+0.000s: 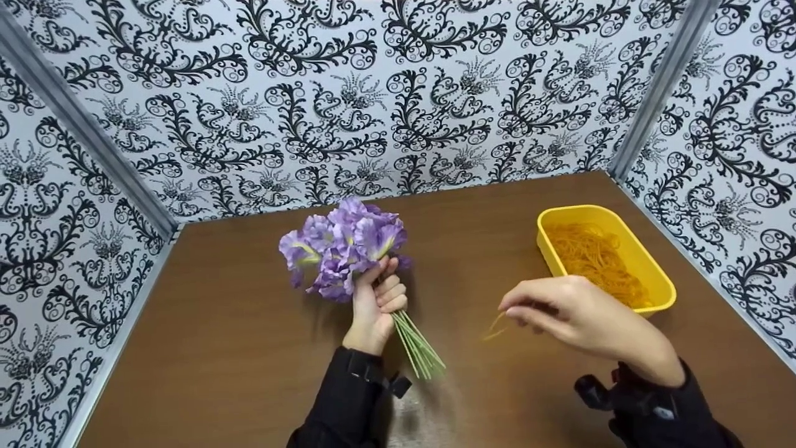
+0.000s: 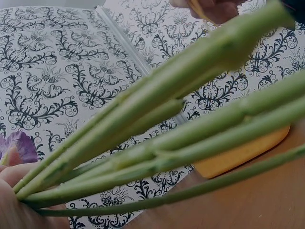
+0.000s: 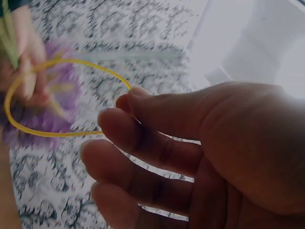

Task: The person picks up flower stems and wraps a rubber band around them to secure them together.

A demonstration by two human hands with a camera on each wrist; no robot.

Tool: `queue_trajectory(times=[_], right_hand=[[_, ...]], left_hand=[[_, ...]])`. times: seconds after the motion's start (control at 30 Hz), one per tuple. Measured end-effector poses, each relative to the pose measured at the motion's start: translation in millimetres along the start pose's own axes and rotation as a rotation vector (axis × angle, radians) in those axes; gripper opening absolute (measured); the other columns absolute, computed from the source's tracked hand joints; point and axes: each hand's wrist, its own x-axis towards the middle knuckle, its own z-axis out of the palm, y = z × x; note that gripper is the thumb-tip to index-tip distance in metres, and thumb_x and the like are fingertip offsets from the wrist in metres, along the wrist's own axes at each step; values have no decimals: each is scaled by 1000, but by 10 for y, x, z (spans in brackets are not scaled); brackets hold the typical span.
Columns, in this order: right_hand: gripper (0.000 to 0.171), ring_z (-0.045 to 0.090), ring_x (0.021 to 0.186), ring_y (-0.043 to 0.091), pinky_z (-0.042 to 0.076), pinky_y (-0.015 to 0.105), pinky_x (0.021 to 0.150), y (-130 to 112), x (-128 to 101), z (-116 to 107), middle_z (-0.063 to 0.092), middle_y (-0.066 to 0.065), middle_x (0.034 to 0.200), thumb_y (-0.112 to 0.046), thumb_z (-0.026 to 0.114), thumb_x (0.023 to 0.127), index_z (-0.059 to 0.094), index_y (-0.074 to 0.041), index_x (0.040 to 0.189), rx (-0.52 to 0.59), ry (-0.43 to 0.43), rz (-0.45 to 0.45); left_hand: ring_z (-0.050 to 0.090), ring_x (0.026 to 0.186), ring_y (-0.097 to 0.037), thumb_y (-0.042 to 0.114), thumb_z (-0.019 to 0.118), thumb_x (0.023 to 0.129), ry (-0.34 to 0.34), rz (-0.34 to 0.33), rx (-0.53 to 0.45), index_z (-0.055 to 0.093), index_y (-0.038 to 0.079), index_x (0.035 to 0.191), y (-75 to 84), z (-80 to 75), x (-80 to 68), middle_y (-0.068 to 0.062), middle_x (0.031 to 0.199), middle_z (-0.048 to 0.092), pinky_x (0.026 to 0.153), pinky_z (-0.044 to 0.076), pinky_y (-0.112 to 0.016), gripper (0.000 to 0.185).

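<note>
A bunch of flowers (image 1: 342, 249) is gripped by the stems in the left hand (image 1: 375, 305) above the tabletop (image 1: 249, 348) centre. A rubber band (image 3: 52, 98) is pinched in the right hand (image 1: 578, 314), beside the tub (image 1: 647, 261) near the right edge.

Bunch of artificial purple flowers (image 1: 343, 249) with thin green plastic stems (image 1: 418, 345): I see it gripped in my left hand (image 1: 375, 305) just below the blooms, held tilted above the brown tabletop, flower heads pointing away from me and to the left, stems fanning out toward me and to the right. In the left wrist view the stems (image 2: 157, 143) spread apart from the fist. Thin yellow rubber band (image 3: 43, 98): pinched at the fingertips of my right hand (image 1: 581, 317), hanging as an open loop to the right of the stems, not touching them.
</note>
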Motion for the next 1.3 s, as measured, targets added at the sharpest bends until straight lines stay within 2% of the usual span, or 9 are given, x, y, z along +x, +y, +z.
queue_trajectory(times=[0.1,0.17,0.27,0.33,0.47,0.67,1.07,1.3], right_hand=[[24,60,68,0,50,12,60,-36,123,57,69,-12,92,-1,69,95,70,-19,111,25,-14,-86],[24,61,71,0,51,12,63,-34,204,124,69,-11,95,-1,69,95,70,-19,111,39,-31,-140],[22,63,76,1,51,12,67,-15,329,242,70,-8,97,-2,68,96,69,-17,112,70,-65,-211],[20,63,78,1,52,13,69,-19,407,302,71,-7,99,-5,67,97,69,-17,113,87,-96,-225],[16,64,83,0,52,13,72,-56,523,355,70,-9,100,-9,64,100,69,-19,112,103,-132,-200],[12,63,85,-1,51,13,74,-164,514,318,69,-13,100,-12,62,102,69,-20,109,88,-168,-158],[16,63,85,0,51,14,76,-235,394,228,69,-12,100,-9,64,100,67,-20,111,68,-187,-179],[10,63,84,-1,49,12,77,-157,467,364,69,-14,98,-15,62,102,69,-20,107,29,-173,-112]], left_hand=[[11,48,-1,14,43,103,-11,-4,-1,71,-6,103,13,3,-3,11,57,18,40,12,-12,34],[11,47,-1,14,43,104,-2,0,-2,71,-6,102,17,8,-2,12,56,18,40,12,-12,35],[12,47,-1,15,42,104,24,14,8,68,-1,84,25,23,0,11,54,20,39,13,-12,37],[11,47,-1,17,41,105,31,13,5,59,6,70,32,27,2,10,53,21,39,12,-12,41],[10,47,-1,23,33,109,24,11,10,40,15,62,45,20,8,11,52,21,40,10,-12,48],[9,47,-1,23,30,108,1,2,10,29,18,60,53,12,9,12,54,17,40,10,-13,48],[10,46,-1,21,31,109,32,32,25,31,18,59,62,26,10,11,51,22,40,10,-13,50],[10,46,-1,22,30,109,30,26,26,31,18,59,53,23,9,11,51,21,40,10,-12,50]])
